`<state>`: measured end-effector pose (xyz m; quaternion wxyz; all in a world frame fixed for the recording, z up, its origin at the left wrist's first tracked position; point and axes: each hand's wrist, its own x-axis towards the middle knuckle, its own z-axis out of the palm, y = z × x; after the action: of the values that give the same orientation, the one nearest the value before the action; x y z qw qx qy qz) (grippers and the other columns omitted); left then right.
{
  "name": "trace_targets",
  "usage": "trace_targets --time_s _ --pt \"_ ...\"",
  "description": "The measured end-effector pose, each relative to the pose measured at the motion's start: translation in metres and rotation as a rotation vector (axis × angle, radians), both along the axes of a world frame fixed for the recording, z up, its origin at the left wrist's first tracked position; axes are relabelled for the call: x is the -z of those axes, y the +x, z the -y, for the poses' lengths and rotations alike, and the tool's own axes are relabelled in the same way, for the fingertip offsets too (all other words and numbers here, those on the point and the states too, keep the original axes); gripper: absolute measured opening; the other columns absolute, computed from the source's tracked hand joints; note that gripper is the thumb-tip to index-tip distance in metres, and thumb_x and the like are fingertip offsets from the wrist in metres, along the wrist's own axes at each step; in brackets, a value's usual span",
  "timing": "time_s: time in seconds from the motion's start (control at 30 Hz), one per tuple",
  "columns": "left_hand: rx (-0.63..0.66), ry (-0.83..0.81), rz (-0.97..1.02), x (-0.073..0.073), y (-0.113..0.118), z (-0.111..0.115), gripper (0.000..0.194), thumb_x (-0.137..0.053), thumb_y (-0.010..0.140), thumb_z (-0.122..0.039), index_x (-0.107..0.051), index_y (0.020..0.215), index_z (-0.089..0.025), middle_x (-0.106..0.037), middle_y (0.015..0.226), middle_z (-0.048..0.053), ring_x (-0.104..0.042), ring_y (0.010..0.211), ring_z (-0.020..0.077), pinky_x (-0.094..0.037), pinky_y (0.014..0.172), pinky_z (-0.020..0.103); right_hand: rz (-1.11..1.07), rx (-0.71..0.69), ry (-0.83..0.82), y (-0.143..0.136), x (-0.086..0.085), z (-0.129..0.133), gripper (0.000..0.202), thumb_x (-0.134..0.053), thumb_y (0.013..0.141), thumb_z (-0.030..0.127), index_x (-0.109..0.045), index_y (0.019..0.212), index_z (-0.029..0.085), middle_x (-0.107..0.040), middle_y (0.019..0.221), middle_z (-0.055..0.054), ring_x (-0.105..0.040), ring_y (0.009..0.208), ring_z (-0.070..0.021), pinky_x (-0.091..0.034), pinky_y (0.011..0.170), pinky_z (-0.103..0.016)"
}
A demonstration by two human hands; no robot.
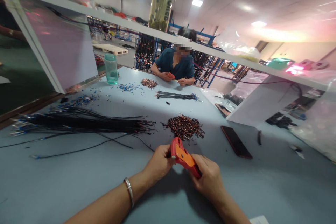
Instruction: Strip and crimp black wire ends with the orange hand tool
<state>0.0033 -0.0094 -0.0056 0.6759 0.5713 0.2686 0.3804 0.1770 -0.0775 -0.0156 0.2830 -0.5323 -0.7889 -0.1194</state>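
Observation:
My right hand (210, 175) is closed round the handles of red and orange crimping pliers (185, 156), whose head points up and to the left. My left hand (159, 162) pinches at the side of the head. A thin black wire (144, 142) curves from the left into its fingers; the wire's end is hidden at the jaws. Left of the hands lies a thick bundle of black wires (86, 122), with blue and bare metal tips at the far left. A heap of small dark and copper-coloured pieces (185, 126) sits just beyond the pliers.
Across the table (105, 189), a person (175, 63) holds an orange tool. A smaller wire bundle (177, 96), a copper-coloured heap (149, 83) and scattered blue bits (128, 87) lie nearer that person. A green bottle (111, 70) stands at left, a phone (236, 141) at right. A shelf bar (147, 29) crosses above.

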Motion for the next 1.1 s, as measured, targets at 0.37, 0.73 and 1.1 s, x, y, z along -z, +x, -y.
trace_targets --time_s 0.37,0.73,1.1 --pt "-0.265 0.291 -0.325 0.005 -0.005 -0.009 0.024 -0.050 0.081 -0.032 -0.065 0.073 -0.015 -0.059 0.064 0.000 -0.048 0.062 0.0138 -0.036 0.058 0.023 -0.315 0.064 -0.166 -0.002 -0.014 0.001 0.023 -0.051 0.082 0.026 -0.059 0.101 0.017 -0.071 0.084 -0.007 -0.066 0.069 -0.0205 -0.050 0.063 -0.027" --pt "-0.342 0.256 -0.395 0.003 -0.010 -0.017 0.020 -0.051 0.077 -0.031 -0.063 0.073 -0.016 -0.057 0.063 -0.001 -0.050 0.061 0.0127 -0.038 0.059 0.023 -0.774 0.160 -0.414 0.015 -0.019 0.007 0.033 -0.062 0.078 0.038 -0.062 0.104 0.017 -0.068 0.083 -0.005 -0.064 0.075 -0.0229 -0.051 0.074 -0.033" --pt "-0.385 0.363 -0.462 -0.011 -0.018 -0.019 0.019 -0.049 0.081 -0.030 -0.059 0.074 -0.016 -0.053 0.057 -0.003 -0.046 0.055 0.0106 -0.035 0.053 0.021 -0.850 0.143 -0.404 0.026 -0.027 0.007 0.035 -0.066 0.074 0.037 -0.064 0.103 0.017 -0.069 0.087 -0.006 -0.065 0.079 -0.0238 -0.051 0.077 -0.035"
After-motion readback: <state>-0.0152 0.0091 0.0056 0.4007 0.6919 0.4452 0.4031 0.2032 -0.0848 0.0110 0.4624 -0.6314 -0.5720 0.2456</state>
